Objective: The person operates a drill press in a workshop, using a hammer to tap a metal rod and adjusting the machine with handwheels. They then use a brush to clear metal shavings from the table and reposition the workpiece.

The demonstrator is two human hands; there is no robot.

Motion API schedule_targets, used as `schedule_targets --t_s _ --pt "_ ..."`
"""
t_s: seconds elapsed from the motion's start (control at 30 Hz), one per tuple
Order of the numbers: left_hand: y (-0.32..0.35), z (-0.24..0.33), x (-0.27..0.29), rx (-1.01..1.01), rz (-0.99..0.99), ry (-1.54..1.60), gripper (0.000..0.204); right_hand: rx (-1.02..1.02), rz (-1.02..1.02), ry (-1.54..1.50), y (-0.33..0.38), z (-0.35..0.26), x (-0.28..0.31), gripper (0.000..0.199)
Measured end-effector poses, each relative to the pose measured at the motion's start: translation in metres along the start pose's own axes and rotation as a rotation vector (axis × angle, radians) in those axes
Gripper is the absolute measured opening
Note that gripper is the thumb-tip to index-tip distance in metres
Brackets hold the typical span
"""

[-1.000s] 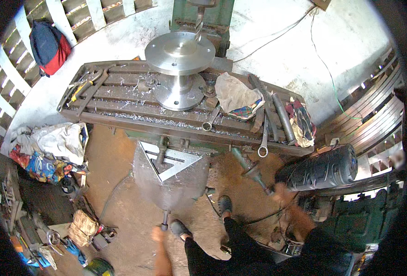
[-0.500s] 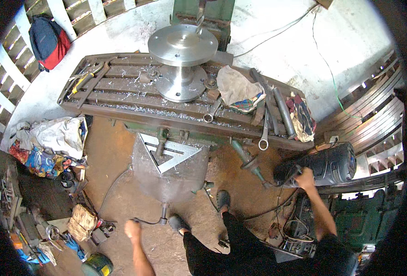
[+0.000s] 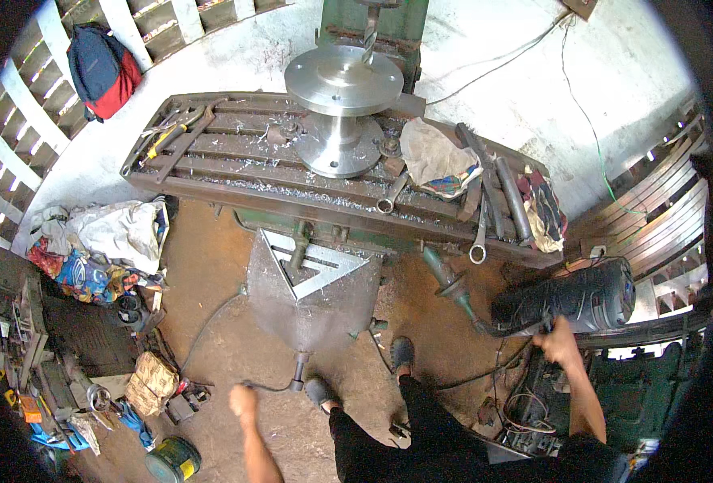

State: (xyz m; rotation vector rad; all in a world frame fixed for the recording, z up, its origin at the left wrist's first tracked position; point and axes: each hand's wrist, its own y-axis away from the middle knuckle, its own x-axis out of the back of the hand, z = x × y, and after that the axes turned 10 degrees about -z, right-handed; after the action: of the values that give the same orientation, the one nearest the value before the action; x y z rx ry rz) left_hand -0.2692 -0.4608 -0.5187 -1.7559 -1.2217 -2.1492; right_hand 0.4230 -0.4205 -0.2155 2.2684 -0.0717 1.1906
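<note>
My left hand (image 3: pixel 243 401) is closed around the end of a crank handle (image 3: pixel 272 388) that runs to a shaft below the machine table. At the right, my right hand (image 3: pixel 562 344) grips the end of another crank (image 3: pixel 501 330), joined to a green shaft (image 3: pixel 451 290). On the slotted machine table (image 3: pixel 235 187) stands a shiny flanged metal spool (image 3: pixel 338 129), upright, with holes in its flanges. A drill bit (image 3: pixel 370 44) points down at the upper flange's far right edge; I cannot tell whether it touches.
Metal chips, a ring spanner (image 3: pixel 478 251), a rag (image 3: pixel 437 154) and a metal bar (image 3: pixel 513 197) lie on the table. A triangular metal frame (image 3: pixel 324 274) sits below it. Beside my right hand is a black cylindrical tank (image 3: pixel 566 296). Left stand a cluttered bench (image 3: pixel 74 346) and a bucket (image 3: pixel 173 460).
My right hand has swung lower and toward me, turning its crank. My left hand stays on its handle. The whole view has shifted slightly, so the scene sits further right.
</note>
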Motion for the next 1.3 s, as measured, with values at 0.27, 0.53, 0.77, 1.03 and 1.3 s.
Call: schedule_targets --t_s 0.27,0.53,0.77,1.03,1.3 --pt "0.196 0.108 -0.108 -0.076 -0.484 0.418 0.033 -0.111 -0.407 0.372 -0.063 -0.019 -0.235 0.057" --pt "-0.003 -0.016 0.008 -0.068 -0.042 0.117 0.027 -0.106 -0.055 0.035 0.008 -0.023 -0.008 0.051" --pt "0.198 0.104 -0.051 -0.05 -0.672 0.446 0.042 -0.135 -0.367 0.583 -0.153 0.108 -0.199 0.04" --pt "-0.001 -0.022 0.014 -0.074 0.017 0.157 0.026 0.264 -0.688 -0.035 0.033 -0.031 -0.228 0.046" --pt "0.156 0.105 -0.099 -0.206 -0.523 0.384 0.024 -0.166 -0.26 0.103 0.059 -0.081 -0.052 0.028"
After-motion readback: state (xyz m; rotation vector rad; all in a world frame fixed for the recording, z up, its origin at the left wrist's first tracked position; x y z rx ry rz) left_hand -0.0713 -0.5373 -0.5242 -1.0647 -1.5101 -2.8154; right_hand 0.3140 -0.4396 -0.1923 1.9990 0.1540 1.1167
